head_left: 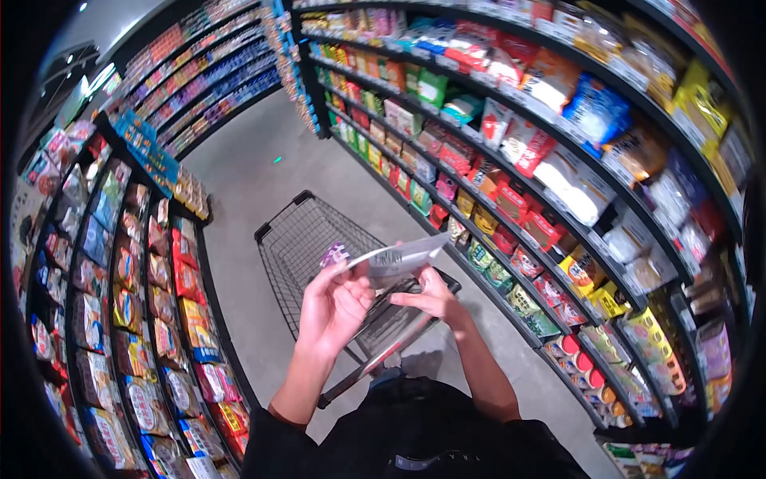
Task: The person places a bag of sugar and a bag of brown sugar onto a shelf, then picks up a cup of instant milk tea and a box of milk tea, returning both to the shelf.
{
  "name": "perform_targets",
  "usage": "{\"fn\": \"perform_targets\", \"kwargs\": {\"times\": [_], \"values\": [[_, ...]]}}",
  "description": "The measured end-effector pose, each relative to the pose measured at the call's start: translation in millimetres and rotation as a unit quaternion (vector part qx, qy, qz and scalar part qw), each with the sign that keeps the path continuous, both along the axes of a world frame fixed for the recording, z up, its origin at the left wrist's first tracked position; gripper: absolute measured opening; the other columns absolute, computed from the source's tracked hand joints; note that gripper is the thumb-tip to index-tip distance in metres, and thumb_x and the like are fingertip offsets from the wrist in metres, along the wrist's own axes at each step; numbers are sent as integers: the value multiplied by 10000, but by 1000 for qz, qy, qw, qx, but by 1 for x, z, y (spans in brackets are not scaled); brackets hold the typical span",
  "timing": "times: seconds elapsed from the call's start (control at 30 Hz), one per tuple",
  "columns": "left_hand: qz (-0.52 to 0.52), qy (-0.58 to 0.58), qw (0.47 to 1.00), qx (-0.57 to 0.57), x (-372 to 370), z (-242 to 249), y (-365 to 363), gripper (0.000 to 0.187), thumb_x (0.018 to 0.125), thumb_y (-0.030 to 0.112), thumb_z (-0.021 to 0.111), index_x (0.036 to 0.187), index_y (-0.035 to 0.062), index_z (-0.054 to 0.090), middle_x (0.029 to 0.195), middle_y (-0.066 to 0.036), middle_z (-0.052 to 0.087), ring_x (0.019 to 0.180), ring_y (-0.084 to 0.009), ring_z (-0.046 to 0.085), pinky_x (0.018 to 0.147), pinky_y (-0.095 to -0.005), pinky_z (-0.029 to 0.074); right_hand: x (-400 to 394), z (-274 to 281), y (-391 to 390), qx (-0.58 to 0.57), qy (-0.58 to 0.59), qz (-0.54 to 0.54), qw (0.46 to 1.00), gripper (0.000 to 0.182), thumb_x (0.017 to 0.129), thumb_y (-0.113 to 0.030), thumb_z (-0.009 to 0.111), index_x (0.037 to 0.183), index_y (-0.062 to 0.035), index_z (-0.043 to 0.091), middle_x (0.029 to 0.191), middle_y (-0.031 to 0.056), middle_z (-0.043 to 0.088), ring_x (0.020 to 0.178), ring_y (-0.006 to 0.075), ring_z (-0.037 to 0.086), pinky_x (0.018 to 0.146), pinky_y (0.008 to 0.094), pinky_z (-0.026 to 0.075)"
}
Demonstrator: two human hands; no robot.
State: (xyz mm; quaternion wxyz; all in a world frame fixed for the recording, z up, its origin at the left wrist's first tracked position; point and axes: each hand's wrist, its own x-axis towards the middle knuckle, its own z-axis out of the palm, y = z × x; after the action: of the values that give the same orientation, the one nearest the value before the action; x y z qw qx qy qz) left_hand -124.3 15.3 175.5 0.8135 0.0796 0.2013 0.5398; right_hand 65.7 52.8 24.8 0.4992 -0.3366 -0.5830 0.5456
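Observation:
A flat, pale packet (401, 259) with dark lettering is held between my two hands, above the shopping cart (299, 239). My left hand (335, 307) grips its left end, fingers curled and thumb side up. At the other end, my right hand (432, 295) pinches the packet's lower right edge. Just past my left fingertips shows a small purple and white patterned thing (335, 254), partly hidden by the hand. Below my hands runs the cart's handle (375, 361), close in front of my body.
On the right stands a long shelf (471, 203) filled with colourful snack bags. Another shelf (144, 319) with packaged food lines the left side. Grey floor (239, 172) runs between them toward further shelves (199, 72) at the back. A blue display (144, 148) ends the left row.

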Motion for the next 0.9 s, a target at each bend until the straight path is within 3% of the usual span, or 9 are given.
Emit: {"fn": "perform_targets", "kwargs": {"times": [0.1, 0.2, 0.27, 0.4, 0.43, 0.47, 0.57, 0.77, 0.9], "values": [[-43, -1, 999, 30, 36, 7, -21, 245, 964, 187, 482, 860, 10, 615, 1050, -142, 648, 779, -185, 583, 734, -326, 479, 36, 27, -30, -111, 33, 15, 993, 560, 730, -242, 845, 1175, 10, 615, 1028, 61, 690, 1002, 173, 622, 910, 333, 482], [-69, -1, 996, 47, 62, 8, -26, 298, 989, 252, 466, 832, 28, 583, 1033, -137, 652, 791, -186, 582, 729, -338, 481, 55, 39, -67, -35, 69, -41, 996, 534, 766, -218, 818, 1194, 18, 603, 1079, 76, 683, 982, 139, 619, 856, 312, 506], [-115, -5, 982, 147, 68, 1, -17, 370, 1005, 312, 438, 782, 40, 552, 978, -138, 650, 781, -195, 579, 715, -346, 480, 68, 33, -92, -54, 92, -75, 991, 512, 785, -199, 803, 1199, 23, 599, 1114, 85, 675, 999, 129, 608, 858, 307, 507], [-8, 338, 890, 308, 76, -34, -7, 304, 996, 298, 480, 830, 51, 541, 932, -129, 637, 772, -182, 599, 731, -293, 473, 89, 18, -141, -72, 142, -170, 972, 523, 810, -252, 784, 1216, 18, 594, 1115, 89, 672, 994, 137, 612, 858, 307, 504], [-45, 353, 871, 340, 83, -53, -2, 211, 982, 241, 515, 993, 34, 553, 1001, -138, 639, 876, -184, 621, 774, -291, 474, 93, 14, -152, -86, 156, -196, 964, 522, 823, -270, 771, 1222, 16, 591, 1113, 86, 670, 989, 138, 613, 848, 304, 504], [-131, 379, 849, 345, 91, -64, -4, 298, 956, 201, 563, 1190, 23, 515, 1148, -140, 615, 1035, -191, 605, 867, -309, 472, 97, 9, -162, -100, 168, -221, 956, 523, 836, -288, 758, 1228, 14, 589, 1110, 82, 668, 984, 139, 613, 839, 301, 503], [-302, 363, 810, 347, 123, -108, -19, 574, 901, 160, 652, 1397, 45, 388, 1316, -95, 538, 1188, -186, 526, 1016, -330, 411, 111, -5, -192, -133, 168, -278, 936, 509, 857, -311, 734, 1226, 10, 593, 1094, 69, 664, 978, 135, 608, 828, 295, 493], [-483, 334, 761, 275, 179, -146, -41, 568, 788, 84, 779, 1282, 5, 510, 1201, -92, 607, 1059, -152, 598, 920, -295, 482, 110, -14, -242, -154, 178, -380, 895, 472, 864, -301, 726, 1200, 9, 609, 1079, 72, 663, 981, 137, 605, 857, 291, 476], [-552, 298, 717, 302, 193, -152, -61, 608, 768, 67, 789, 1299, 6, 499, 1217, -80, 600, 1108, -164, 575, 951, -307, 463, 105, -23, -280, -223, 157, -419, 866, 504, 852, -254, 741, 1254, -8, 564, 1136, 69, 640, 1038, 145, 592, 895, 309, 476]]}}
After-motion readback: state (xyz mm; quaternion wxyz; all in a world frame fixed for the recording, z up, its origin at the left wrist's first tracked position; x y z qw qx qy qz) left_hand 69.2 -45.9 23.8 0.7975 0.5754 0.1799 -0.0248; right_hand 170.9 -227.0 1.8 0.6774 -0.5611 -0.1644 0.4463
